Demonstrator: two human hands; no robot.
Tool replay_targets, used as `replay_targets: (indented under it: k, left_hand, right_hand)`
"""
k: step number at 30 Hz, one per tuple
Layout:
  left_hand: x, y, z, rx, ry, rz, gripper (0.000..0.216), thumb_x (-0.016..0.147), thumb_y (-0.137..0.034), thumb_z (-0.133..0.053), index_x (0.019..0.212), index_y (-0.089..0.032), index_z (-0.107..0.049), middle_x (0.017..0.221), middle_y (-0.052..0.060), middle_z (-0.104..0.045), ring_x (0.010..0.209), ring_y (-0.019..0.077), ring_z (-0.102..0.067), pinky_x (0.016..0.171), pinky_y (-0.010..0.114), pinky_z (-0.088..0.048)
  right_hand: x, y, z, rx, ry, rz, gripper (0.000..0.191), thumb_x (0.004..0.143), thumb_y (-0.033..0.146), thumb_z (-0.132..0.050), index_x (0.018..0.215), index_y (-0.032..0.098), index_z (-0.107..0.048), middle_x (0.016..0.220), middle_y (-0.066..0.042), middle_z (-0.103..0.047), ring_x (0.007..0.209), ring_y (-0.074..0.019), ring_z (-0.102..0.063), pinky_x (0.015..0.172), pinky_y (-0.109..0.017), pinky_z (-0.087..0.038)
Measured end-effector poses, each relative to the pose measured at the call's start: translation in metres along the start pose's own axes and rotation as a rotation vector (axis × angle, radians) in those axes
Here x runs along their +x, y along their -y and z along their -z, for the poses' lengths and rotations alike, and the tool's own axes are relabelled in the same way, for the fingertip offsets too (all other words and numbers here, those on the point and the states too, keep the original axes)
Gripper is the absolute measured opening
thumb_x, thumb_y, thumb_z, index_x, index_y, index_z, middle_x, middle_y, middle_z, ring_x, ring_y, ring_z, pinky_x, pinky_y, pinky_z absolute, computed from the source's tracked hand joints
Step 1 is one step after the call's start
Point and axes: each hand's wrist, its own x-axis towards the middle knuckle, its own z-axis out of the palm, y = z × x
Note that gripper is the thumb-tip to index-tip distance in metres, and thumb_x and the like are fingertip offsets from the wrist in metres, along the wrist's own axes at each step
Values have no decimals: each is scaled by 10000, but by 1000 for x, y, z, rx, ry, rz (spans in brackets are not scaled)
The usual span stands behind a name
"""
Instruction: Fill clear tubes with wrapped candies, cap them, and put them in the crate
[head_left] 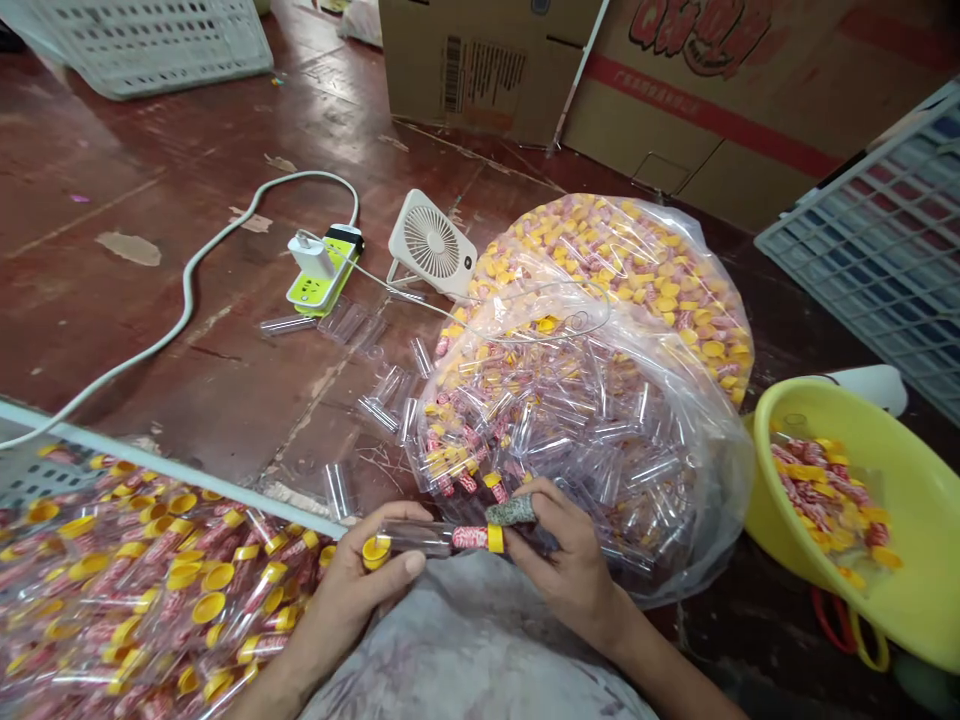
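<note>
One clear tube [431, 537], held level over the lap: left hand [360, 585] closed on its yellow-capped end, right hand [559, 565] pinching the end with the candy roll [476, 537]. Behind lay a plastic bag [600, 420] of tubes; a yellow basin [911, 520] stood right.

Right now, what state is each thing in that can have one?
Clear tube: horizontal, held by both hands.
Left hand: gripping the tube's yellow cap.
Right hand: gripping the tube's other end.
Plastic bag: open, full.
Yellow basin: partly filled.
Fan: cabled; running unclear.
</note>
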Motion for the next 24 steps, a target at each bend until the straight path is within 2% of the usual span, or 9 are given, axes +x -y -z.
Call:
replay_targets:
  k: [2,4,7,9,11,14,18,21,24]
  left_hand:
    - [3,2,-4,78,0,-44,407,701,-446,-810,997,-195,-689,869,43,-756,685,175,-636,606,240,-476]
    - [7,5,-6,114,37,-89,412,680,-464,-818,977,-198,-712,862,40,-758,780,218,-667,690,272,-509]
    - [11,9,-8,47,95,-101,414,691,-484,-811,973,-195,-724,818,21,-734,738,187,-635,676,249,-489]
    - [13,11,-9,-22,124,-69,405,702,-481,-812,968,-189,-724,790,12,-714,712,163,-605,663,231,-469]
    - [13,11,-10,-65,142,-29,389,722,-473,-803,968,-185,-718,736,-3,-684,644,135,-560,610,212,-435]
    - [11,9,-10,-78,143,-18,368,742,-463,-791,970,-186,-711,726,-7,-664,610,121,-522,577,207,-401]
    - [5,7,-12,-64,112,-44,415,686,-504,-821,927,-181,-722,749,7,-671,653,142,-539,615,226,-415]
    - [1,10,-16,-53,47,-63,463,646,-552,-829,898,-175,-730,735,11,-670,654,146,-540,615,231,-417]
    - [1,14,-18,-13,-10,-123,419,691,-526,-806,902,-175,-718,723,7,-663,602,123,-521,562,214,-401]
  right_hand:
    - [1,1,-5,49,30,-35,85,885,132,-564,846,196,-604,832,-31,-596,758,-167,-554,673,-283,-460]
    - [2,1,-8,73,66,-44,88,890,143,-557,832,197,-594,798,-18,-590,719,-154,-542,644,-269,-448]
    - [4,-1,-8,92,129,5,16,894,179,-586,891,194,-591,846,-28,-613,719,-150,-547,635,-259,-451]
    - [4,-2,-7,96,176,45,79,891,237,-636,935,189,-590,919,-51,-631,756,-158,-558,660,-266,-464]
    - [4,-4,-7,78,204,57,125,904,297,-649,889,187,-590,872,-41,-623,733,-155,-539,651,-266,-453]
    - [5,-3,-9,46,196,-54,262,912,365,-647,737,193,-557,681,22,-531,623,-126,-455,573,-247,-388]
    - [8,0,-12,107,188,-248,402,851,460,-704,635,190,-499,610,59,-427,583,-101,-374,510,-224,-306]
    - [10,1,-15,139,223,-264,436,851,474,-695,613,186,-471,599,64,-397,585,-95,-348,508,-224,-278]
    - [13,1,-23,103,208,-258,472,848,463,-697,591,187,-412,577,76,-355,576,-89,-300,506,-231,-241]
